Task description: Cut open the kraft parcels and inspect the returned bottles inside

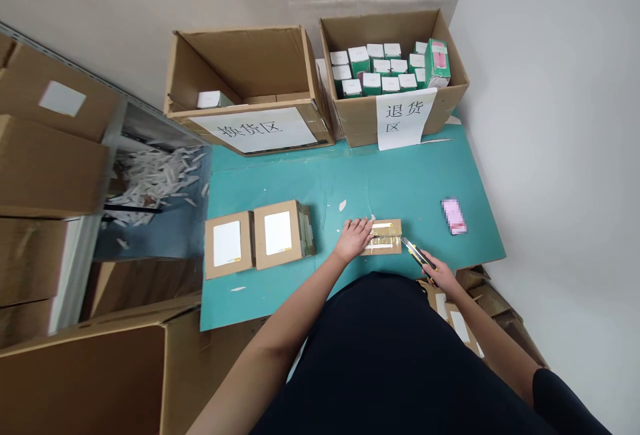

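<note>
A small taped cardboard box lies on the turquoise tabletop in front of me. My left hand holds its left end, with the fingers bent over it and that end partly hidden. Along the top of the box runs a seam between shiny tape and two white strips. In my right hand is a yellow-and-black utility knife, gripped by its handle. The blade is out, and its tip is at the right end of the box, by the seam. Whether the tip touches the tape I cannot tell.
Two labelled cartons stand left on the table. At the back are two large open boxes with paper signs, the right one holding several green-and-white packs. A pixelated pink item lies right. Shelved cartons stand left.
</note>
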Available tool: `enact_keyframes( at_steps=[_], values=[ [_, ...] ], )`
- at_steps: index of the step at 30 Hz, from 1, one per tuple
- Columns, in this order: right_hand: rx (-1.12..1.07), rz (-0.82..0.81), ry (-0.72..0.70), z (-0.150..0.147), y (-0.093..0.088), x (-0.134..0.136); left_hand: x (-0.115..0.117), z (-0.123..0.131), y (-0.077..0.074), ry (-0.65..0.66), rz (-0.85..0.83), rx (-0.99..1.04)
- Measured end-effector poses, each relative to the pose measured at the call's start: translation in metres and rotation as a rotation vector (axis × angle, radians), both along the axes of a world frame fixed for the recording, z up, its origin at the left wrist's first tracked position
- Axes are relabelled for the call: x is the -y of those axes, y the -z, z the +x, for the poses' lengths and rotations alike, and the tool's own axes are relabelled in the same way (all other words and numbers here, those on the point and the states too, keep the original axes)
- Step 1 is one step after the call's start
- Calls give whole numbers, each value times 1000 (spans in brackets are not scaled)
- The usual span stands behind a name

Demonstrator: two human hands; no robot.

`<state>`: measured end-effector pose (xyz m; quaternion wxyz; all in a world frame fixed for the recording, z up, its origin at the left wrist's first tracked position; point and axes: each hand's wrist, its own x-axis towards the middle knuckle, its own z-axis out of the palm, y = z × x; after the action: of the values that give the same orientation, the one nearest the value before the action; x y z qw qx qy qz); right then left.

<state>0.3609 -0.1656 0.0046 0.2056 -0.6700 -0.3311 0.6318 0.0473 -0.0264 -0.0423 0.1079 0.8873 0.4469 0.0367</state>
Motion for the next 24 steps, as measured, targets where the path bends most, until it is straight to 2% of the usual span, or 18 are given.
enact_keyframes(
  at_steps=[5, 9, 14, 20, 24],
  values=[
    [-15, -14, 5, -18, -4, 21, -1, 1, 0, -7, 1, 19],
    [8, 10, 44, -18, -8, 27, -2, 1, 0, -14, 2, 23],
    [65, 32, 164, -6, -13, 21, -2, 0, 0, -9, 7, 38],
    [34, 66, 141, -12, -6, 4, -1, 1, -3, -11, -2, 37],
    [-2, 59, 147, -16, 0, 4, -1, 2, -5, -22, -9, 29]
  ],
)
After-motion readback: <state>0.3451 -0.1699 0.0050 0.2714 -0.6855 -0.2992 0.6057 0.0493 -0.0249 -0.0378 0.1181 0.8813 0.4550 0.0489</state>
